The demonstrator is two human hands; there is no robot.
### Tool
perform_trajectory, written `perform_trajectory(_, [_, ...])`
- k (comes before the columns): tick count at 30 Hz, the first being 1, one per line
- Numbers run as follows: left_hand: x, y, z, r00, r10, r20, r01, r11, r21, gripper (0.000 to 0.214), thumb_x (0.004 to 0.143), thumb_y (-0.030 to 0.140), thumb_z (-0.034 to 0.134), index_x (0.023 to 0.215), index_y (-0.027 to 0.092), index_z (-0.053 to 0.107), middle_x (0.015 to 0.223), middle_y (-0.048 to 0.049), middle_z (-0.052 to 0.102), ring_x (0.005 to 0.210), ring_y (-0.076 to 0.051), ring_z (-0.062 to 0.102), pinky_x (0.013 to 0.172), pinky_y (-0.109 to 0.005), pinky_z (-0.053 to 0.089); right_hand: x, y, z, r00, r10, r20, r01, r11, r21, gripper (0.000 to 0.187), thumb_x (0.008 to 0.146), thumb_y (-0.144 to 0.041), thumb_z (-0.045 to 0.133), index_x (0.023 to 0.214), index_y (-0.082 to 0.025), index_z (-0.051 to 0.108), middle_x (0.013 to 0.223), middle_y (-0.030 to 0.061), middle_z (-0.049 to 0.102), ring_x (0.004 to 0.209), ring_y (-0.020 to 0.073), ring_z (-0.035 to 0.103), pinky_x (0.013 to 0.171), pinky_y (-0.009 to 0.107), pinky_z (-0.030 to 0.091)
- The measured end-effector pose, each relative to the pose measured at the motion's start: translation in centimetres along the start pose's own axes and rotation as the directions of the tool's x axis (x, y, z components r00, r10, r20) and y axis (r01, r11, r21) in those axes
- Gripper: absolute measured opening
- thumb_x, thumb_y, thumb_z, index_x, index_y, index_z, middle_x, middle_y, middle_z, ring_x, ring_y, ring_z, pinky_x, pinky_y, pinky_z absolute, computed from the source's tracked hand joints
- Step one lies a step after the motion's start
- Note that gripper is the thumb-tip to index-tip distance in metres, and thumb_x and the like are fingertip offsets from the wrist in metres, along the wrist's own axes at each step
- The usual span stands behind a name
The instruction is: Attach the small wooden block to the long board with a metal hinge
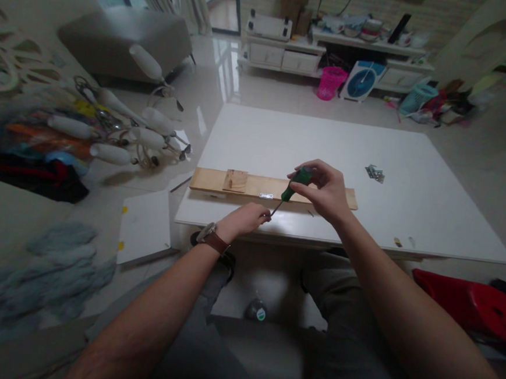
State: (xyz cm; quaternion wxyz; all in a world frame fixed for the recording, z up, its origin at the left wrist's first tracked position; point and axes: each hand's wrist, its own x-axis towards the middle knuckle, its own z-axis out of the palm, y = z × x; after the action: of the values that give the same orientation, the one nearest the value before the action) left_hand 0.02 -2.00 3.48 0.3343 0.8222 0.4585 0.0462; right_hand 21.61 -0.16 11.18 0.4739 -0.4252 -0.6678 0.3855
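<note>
My right hand (323, 189) grips the green handle of a screwdriver (295, 181), tilted down to the left. My left hand (248, 218), with a brown-strapped watch on the wrist, pinches something tiny at the screwdriver's tip near the table's front edge. Just beyond lies a long wooden plank (253, 185) on the white table (327, 143). A small wooden block (235, 180) sits on the plank, and a small metal hinge (266, 196) lies near its front edge.
A small pile of screws (374, 173) lies on the table to the right. A chandelier (126, 130) with white arms lies on the floor at left, beside a white board (145, 225). A red stool (467, 303) stands at right. A bottle (257, 310) sits between my legs.
</note>
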Motion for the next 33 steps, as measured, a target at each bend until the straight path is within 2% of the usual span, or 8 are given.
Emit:
perform_trajectory(9, [-0.07,-0.75,-0.09,0.997,-0.013,-0.076,0.009,0.999,-0.044,0.033,0.105,0.033,0.052,0.102,0.017,0.08,0.103,-0.012,0.08,0.095,-0.026,0.071,0.08,-0.032,0.045,0.34,0.1,-0.34,0.989,-0.031,-0.141,0.036,0.999,0.037,0.033,0.068,-0.034,0.09,0.092,-0.025,0.069,0.087,0.0,0.078,0.083,0.0228,0.078,0.078,0.042,0.065])
perform_trajectory(27, [-0.07,-0.64,-0.32,0.994,-0.012,-0.105,0.007,0.999,-0.054,0.034,0.106,0.035,0.049,0.099,0.017,0.078,0.102,-0.0107,0.079,0.095,-0.025,0.071,0.083,-0.032,0.048,0.36,-0.1,-0.32,0.981,-0.036,-0.189,0.05,0.996,0.07,0.036,0.067,-0.035,0.091,0.092,-0.026,0.067,0.088,-0.001,0.078,0.089,0.0236,0.08,0.079,0.04,0.067])
perform_trajectory(33, [0.02,-0.63,-0.23,0.993,-0.006,-0.118,-0.009,0.992,-0.125,0.033,0.105,0.036,0.05,0.101,0.018,0.078,0.097,-0.009,0.078,0.091,-0.023,0.071,0.082,-0.031,0.049,0.49,-0.2,-0.24,0.976,-0.018,-0.217,0.039,0.995,0.096,0.041,0.065,-0.042,0.092,0.093,-0.027,0.066,0.088,-0.0013,0.077,0.091,0.025,0.08,0.08,0.042,0.067])
